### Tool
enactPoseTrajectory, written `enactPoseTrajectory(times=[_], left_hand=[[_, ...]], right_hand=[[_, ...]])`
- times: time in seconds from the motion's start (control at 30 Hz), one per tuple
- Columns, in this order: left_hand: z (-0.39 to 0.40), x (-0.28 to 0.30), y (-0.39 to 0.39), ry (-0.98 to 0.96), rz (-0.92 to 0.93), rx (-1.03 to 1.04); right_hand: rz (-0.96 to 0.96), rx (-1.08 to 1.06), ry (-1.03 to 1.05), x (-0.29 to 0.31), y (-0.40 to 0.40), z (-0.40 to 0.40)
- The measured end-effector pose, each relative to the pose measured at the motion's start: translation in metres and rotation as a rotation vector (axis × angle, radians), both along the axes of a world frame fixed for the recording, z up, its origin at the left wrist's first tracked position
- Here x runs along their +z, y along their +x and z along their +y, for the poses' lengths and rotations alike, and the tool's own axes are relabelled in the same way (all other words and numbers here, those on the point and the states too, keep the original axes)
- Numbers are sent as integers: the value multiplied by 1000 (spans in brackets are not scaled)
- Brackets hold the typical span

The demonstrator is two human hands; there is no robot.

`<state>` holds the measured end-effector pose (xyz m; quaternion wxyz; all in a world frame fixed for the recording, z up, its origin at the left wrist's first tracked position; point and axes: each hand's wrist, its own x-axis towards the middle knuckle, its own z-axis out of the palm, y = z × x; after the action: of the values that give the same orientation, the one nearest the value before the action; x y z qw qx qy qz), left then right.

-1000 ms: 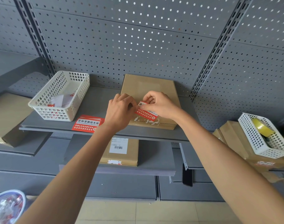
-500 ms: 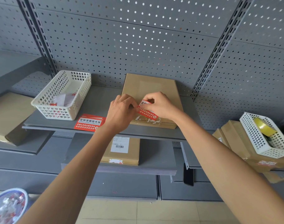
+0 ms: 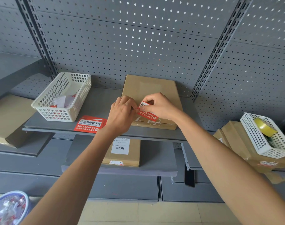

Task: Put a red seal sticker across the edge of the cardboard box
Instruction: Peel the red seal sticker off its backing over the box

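A flat cardboard box (image 3: 150,88) lies on the grey shelf (image 3: 99,103), its near edge marked with white torn sticker scraps. Just above that near edge, a red seal sticker (image 3: 146,113) with white print is pinched between both hands. My left hand (image 3: 122,115) grips its left end with fingertips. My right hand (image 3: 159,106) holds its upper right part between thumb and forefinger. The sticker's lower end hangs near the box's front edge; whether it touches the cardboard I cannot tell.
A stack of red stickers (image 3: 89,125) lies at the shelf's front edge, left of my hands. A white plastic basket (image 3: 64,98) stands further left. Another box (image 3: 123,151) sits on the lower shelf. At right, a white basket (image 3: 265,137) with yellow tape rests on boxes.
Both hands with the sticker have shifted slightly up and toward the box's top face; the sticker stays pinched between them.
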<state>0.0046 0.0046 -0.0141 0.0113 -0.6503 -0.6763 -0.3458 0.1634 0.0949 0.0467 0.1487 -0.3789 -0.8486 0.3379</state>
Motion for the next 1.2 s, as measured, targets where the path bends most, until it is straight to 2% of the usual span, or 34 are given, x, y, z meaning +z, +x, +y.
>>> enactPoseTrajectory(times=[0.23, 0.53, 0.7, 0.9, 1.07, 1.2], left_hand=[[-1, 2, -1, -8, 3, -11], [0, 1, 0, -1, 2, -4], [-2, 2, 0, -2, -11, -15], [-2, 18, 8, -83, -56, 23], [-3, 26, 26, -131, 104, 60], [-4, 28, 28, -127, 126, 85]], right_hand=[[2, 13, 2, 1, 0, 1], [99, -16, -77, 3, 16, 0], [-18, -32, 82, -1, 35, 2], [-5, -70, 128, -3, 32, -2], [20, -83, 133, -5, 31, -5], [16, -68, 136, -4, 33, -6]])
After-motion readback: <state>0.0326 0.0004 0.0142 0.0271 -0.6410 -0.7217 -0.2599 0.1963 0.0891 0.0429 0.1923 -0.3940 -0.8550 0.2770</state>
